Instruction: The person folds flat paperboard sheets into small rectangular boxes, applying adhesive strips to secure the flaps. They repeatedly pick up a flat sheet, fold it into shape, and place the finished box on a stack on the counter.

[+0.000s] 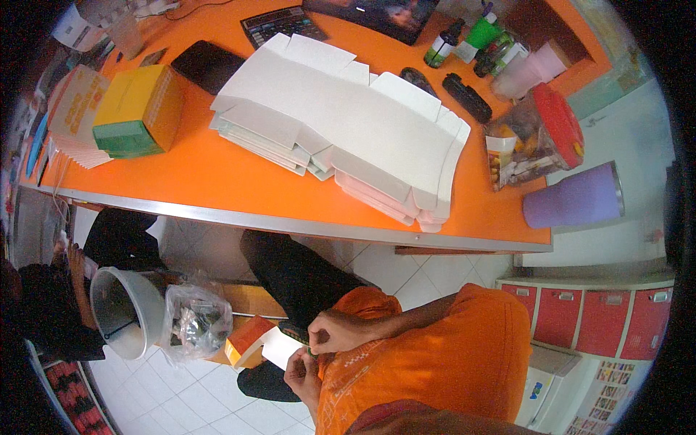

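My right hand (339,331) and my left hand (301,374) are close together in front of my orange shirt, above my lap. The fingers of both are pinched together around something small with a bit of green showing; my fingers hide most of it. Just beyond them, an orange and yellow carton (246,338) stands with a white flap (281,348) sticking out toward my hands. A dark piece with a greenish edge (296,333) lies beside my right hand, too small to make out.
The orange table (239,199) holds a stack of flat white cartons (348,119), a yellow and green box (141,109), a red-lidded jar (529,141) and a purple tumbler (576,197). A white bucket (127,312) and clear plastic bag (196,322) stand near another person's hand (77,279).
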A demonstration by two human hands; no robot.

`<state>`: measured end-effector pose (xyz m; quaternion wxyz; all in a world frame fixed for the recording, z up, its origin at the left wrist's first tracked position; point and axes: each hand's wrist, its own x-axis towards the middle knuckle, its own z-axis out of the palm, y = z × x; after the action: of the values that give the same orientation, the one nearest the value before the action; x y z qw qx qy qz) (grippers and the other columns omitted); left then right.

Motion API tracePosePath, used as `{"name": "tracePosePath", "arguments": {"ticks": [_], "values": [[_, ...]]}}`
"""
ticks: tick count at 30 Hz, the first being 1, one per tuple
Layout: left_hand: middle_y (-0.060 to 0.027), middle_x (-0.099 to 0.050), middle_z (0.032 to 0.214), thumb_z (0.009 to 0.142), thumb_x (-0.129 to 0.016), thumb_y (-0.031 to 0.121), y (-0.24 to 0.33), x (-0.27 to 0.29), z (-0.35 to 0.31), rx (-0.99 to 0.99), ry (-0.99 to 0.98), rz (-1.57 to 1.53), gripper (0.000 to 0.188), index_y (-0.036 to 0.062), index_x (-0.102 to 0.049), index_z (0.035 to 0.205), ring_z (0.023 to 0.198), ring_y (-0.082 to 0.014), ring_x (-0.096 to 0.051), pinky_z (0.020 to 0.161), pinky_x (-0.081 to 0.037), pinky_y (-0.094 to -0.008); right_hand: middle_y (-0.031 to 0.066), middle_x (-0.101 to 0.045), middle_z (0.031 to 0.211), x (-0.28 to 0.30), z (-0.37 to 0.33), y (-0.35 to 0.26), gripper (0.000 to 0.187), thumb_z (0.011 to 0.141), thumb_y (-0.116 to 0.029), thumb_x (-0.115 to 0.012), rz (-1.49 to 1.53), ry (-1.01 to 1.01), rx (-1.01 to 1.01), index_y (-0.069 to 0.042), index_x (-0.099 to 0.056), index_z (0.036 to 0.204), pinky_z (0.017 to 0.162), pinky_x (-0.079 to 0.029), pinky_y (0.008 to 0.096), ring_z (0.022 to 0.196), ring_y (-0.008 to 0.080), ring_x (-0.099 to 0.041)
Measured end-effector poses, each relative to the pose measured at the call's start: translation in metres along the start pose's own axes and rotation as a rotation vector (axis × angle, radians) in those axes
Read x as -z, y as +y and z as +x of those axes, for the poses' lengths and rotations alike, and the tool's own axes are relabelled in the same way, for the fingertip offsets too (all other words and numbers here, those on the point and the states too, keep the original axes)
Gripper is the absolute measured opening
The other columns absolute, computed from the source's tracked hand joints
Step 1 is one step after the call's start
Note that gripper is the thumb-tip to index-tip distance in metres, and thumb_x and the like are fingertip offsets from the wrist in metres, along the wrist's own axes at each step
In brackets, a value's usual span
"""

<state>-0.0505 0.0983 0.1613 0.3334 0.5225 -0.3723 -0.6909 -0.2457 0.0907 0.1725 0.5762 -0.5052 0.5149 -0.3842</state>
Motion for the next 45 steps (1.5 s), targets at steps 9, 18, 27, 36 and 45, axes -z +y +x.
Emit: {"name": "tracePosePath", "arguments": {"ticks": [9, 18, 27, 36, 45], "values": [[-0.0082, -0.069, 0.096, 0.089, -0.069, 0.002, 0.001, 0.006, 0.001, 0.092, -0.031, -0.005, 0.02, -0.0049, -0.065, 0.108, 0.086, -0.0117, -0.063, 0.078, -0.051, -0.0253, 0.0162, -0.071, 0.076, 0.003, 0.003, -0.007, 0.015, 0.079, -0.011, -0.074, -0.014, -0.012, -0.019, 0.004, -0.069, 0.078, 0.064, -0.054, 0.0322, 0.069, 0.02, -0.07], [-0.0037, -0.065, 0.084, 0.088, -0.069, -0.002, -0.002, -0.002, 0.006, -0.007, -0.005, 0.014, 0.014, -0.0021, -0.063, 0.101, 0.077, -0.0093, -0.06, 0.071, -0.05, -0.0225, 0.0137, -0.07, 0.076, 0.007, -0.003, -0.026, 0.02, 0.085, -0.02, -0.071, -0.102, -0.031, -0.049, -0.001, -0.07, 0.081, 0.065, -0.051, 0.0361, 0.07, 0.0249, -0.068], [-0.0053, -0.063, 0.091, 0.091, -0.066, 0.001, 0.005, -0.024, 0.007, -0.095, 0.043, -0.082, 0.012, -0.0026, -0.061, 0.102, 0.081, -0.0097, -0.059, 0.074, -0.05, -0.0234, 0.0147, -0.054, 0.1, 0.004, -0.002, -0.021, 0.025, 0.087, -0.022, -0.068, -0.458, 0.072, 0.079, 0.001, -0.065, 0.079, 0.078, -0.049, 0.0365, 0.094, 0.0277, -0.058], [-0.0065, -0.065, 0.097, 0.093, -0.064, 0.003, 0.004, -0.027, 0.012, -0.003, 0.081, -0.124, 0.014, -0.0036, -0.061, 0.106, 0.085, -0.0112, -0.059, 0.077, -0.05, -0.0231, 0.0137, -0.054, 0.103, -0.007, 0.0, -0.01, 0.018, 0.084, -0.014, -0.071, -0.316, 0.209, 0.128, 0.002, -0.065, 0.077, 0.079, -0.049, 0.0355, 0.095, 0.0273, -0.058], [-0.007, -0.065, 0.098, 0.095, -0.064, 0.007, 0.006, -0.021, 0.006, -0.117, 0.068, 0.04, 0.016, -0.0047, -0.061, 0.105, 0.087, -0.0108, -0.059, 0.077, -0.049, -0.0238, 0.0187, -0.057, 0.111, 0.002, 0.002, -0.012, 0.028, 0.085, -0.025, -0.072, -0.225, 0.065, 0.023, 0.002, -0.07, 0.077, 0.084, -0.048, 0.0367, 0.102, 0.0293, -0.059]]}}
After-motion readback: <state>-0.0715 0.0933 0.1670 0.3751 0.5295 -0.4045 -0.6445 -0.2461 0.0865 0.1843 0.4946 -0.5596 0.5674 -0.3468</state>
